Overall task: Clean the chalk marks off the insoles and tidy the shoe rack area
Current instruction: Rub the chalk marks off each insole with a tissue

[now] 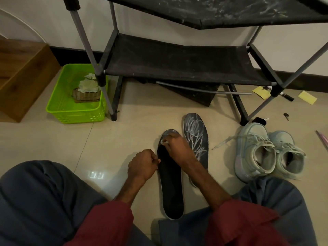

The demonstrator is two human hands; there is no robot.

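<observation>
Two dark insoles lie on the tiled floor in front of me. The near insole (171, 189) is mostly black, with faint chalk left at its toe. My right hand (174, 146) presses a small white wipe (164, 142) onto that toe, fingers curled round it. My left hand (142, 165) pinches the insole's left edge at mid-length. The second insole (196, 137) lies just right of it, covered in white chalk scribbles. The black shoe rack (177, 59) stands behind, its upper shelf smeared with chalk dust.
A green plastic basket (74, 110) with crumpled tissues sits left of the rack, beside a wooden box (23, 77). A pair of pale sneakers (266, 153) stands at right. Yellow notes (307, 97), a marker (286, 96), a key (286, 115) and a loose rod (204, 88) lie near the rack.
</observation>
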